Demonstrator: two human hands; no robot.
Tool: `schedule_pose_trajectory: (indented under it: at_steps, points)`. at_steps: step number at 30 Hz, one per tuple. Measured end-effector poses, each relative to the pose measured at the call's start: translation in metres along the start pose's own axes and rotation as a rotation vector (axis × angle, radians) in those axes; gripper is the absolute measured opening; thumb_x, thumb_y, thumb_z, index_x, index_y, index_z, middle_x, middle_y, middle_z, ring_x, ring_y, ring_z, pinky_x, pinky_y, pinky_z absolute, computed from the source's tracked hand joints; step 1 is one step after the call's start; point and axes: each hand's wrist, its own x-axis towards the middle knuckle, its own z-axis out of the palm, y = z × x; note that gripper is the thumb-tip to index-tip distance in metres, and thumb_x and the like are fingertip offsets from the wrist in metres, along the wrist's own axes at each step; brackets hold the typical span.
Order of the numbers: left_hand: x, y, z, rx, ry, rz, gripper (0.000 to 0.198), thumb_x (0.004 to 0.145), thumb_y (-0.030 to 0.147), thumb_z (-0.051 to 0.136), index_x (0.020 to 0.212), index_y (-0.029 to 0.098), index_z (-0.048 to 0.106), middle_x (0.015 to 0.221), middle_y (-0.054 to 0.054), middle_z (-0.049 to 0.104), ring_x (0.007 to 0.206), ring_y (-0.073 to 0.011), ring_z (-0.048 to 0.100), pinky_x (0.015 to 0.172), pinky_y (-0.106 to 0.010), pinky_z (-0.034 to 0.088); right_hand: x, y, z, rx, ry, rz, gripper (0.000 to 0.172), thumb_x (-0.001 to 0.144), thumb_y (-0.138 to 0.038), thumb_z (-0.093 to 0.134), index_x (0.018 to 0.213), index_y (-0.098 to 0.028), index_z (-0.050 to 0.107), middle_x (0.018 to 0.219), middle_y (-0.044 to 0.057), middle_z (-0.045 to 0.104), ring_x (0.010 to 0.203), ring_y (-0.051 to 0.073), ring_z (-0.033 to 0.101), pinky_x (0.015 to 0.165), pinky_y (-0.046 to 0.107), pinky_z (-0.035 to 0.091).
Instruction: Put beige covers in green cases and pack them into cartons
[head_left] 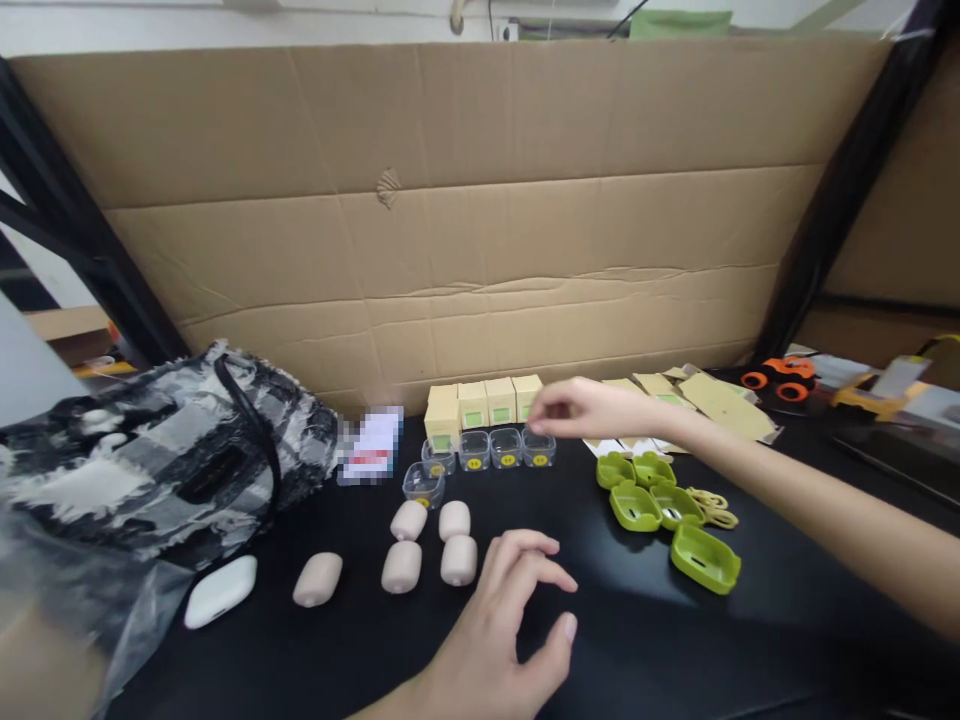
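Note:
My right hand (566,408) reaches across to the back row, its fingers curled down at the rim of the rightmost clear plastic box (539,450), which stands on the table. Part of that rim is hidden by the fingertips. My left hand (506,625) hovers over the front of the table, fingers bent and apart, with nothing in it. Near it are several pale pink earphone-case-shaped pieces (459,560). More clear boxes (474,450) with yellow stickers line up to the left, one (424,485) a little forward. Several small yellow cartons (472,405) stand behind them.
Green silicone cases (705,558) and a beige cord loop (716,508) lie at right, before flattened cartons (727,408). A white earphone case (221,592) and a frayed black-and-grey bag (172,450) are at left. An orange toy truck (780,378) stands back right. Cardboard (465,240) walls the back.

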Motion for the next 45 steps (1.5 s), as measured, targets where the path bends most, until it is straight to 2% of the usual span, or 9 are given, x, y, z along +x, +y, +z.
schedule_pose_trajectory:
  at_steps: [5,12,16,19,26,31,34,38,45]
  points:
    - [0.008,-0.001,0.003,0.071,0.015,0.011,0.025,0.081,0.013,0.052,0.103,0.025,0.051,0.12,-0.007,0.05,0.115,-0.0235,0.05,0.098,-0.04,0.042,-0.081,0.037,-0.021,-0.084,-0.076,0.152,0.02,0.083,-0.03,0.055,0.084,-0.019,0.071,0.078,0.004,0.07,0.068,0.017,0.063,0.061,0.027,0.048]
    - [0.048,0.025,0.02,0.12,-0.138,-0.146,0.03,0.082,0.023,0.058,0.111,0.02,0.051,0.115,-0.009,0.054,0.109,-0.0266,0.051,0.095,-0.046,0.044,-0.145,0.086,-0.014,-0.095,-0.076,0.349,0.019,0.079,-0.031,0.056,0.074,-0.021,0.071,0.065,0.005,0.069,0.056,0.019,0.063,0.052,0.03,0.047]
    - [0.076,0.022,0.04,0.208,-0.119,-0.024,0.041,0.082,0.026,0.059,0.122,0.022,0.05,0.12,-0.011,0.051,0.109,-0.0284,0.051,0.095,-0.05,0.044,-0.159,0.085,-0.007,-0.052,-0.088,0.352,0.024,0.082,-0.039,0.056,0.088,-0.022,0.072,0.071,0.005,0.07,0.061,0.021,0.065,0.056,0.032,0.05]
    - [0.088,0.014,0.052,0.227,-0.079,-0.021,0.028,0.081,0.026,0.061,0.109,0.022,0.058,0.117,-0.01,0.05,0.109,-0.0293,0.051,0.096,-0.051,0.044,-0.159,0.083,-0.001,-0.034,-0.058,0.319,0.023,0.081,-0.039,0.058,0.088,-0.024,0.073,0.077,0.005,0.068,0.065,0.021,0.064,0.06,0.033,0.05]
    - [0.08,0.01,0.049,0.153,-0.035,-0.066,0.007,0.083,0.016,0.053,0.087,0.021,0.057,0.118,-0.01,0.051,0.114,-0.0265,0.049,0.099,-0.046,0.041,-0.158,0.087,0.006,0.087,0.063,0.286,0.014,0.078,-0.032,0.059,0.078,-0.021,0.067,0.071,0.003,0.06,0.059,0.016,0.058,0.055,0.029,0.048]
    - [0.084,0.008,0.044,-0.479,0.073,-0.218,0.013,0.077,0.02,0.062,0.081,0.021,0.049,0.105,-0.005,0.054,0.105,-0.0206,0.053,0.095,-0.039,0.041,-0.163,0.085,-0.002,0.251,0.204,0.286,0.016,0.081,-0.037,0.057,0.085,-0.021,0.058,0.07,0.002,0.062,0.06,0.015,0.06,0.055,0.028,0.051]
    - [0.086,0.005,0.044,-0.652,0.076,-0.27,0.027,0.076,0.031,0.066,0.091,0.022,0.045,0.109,-0.006,0.056,0.096,-0.0177,0.059,0.083,-0.034,0.047,-0.16,0.074,-0.004,0.478,0.331,0.267,0.03,0.081,-0.045,0.061,0.101,-0.023,0.06,0.077,0.006,0.065,0.066,0.018,0.064,0.058,0.032,0.055]
    - [0.084,0.006,0.042,-0.92,0.011,-0.34,0.037,0.071,0.033,0.072,0.101,0.021,0.054,0.114,-0.008,0.062,0.102,-0.0203,0.059,0.087,-0.034,0.044,-0.152,0.05,0.001,0.685,0.363,0.251,0.024,0.078,-0.046,0.067,0.087,-0.025,0.062,0.077,0.006,0.068,0.067,0.021,0.069,0.059,0.033,0.058]
    - [0.08,0.016,0.044,-1.374,-0.076,-0.473,0.038,0.081,0.029,0.06,0.117,0.016,0.062,0.109,-0.008,0.067,0.104,-0.0201,0.06,0.093,-0.034,0.041,-0.129,0.013,0.016,0.45,0.418,-0.01,0.006,0.082,-0.021,0.064,0.081,-0.025,0.06,0.077,0.0,0.065,0.071,0.014,0.064,0.066,0.027,0.054]
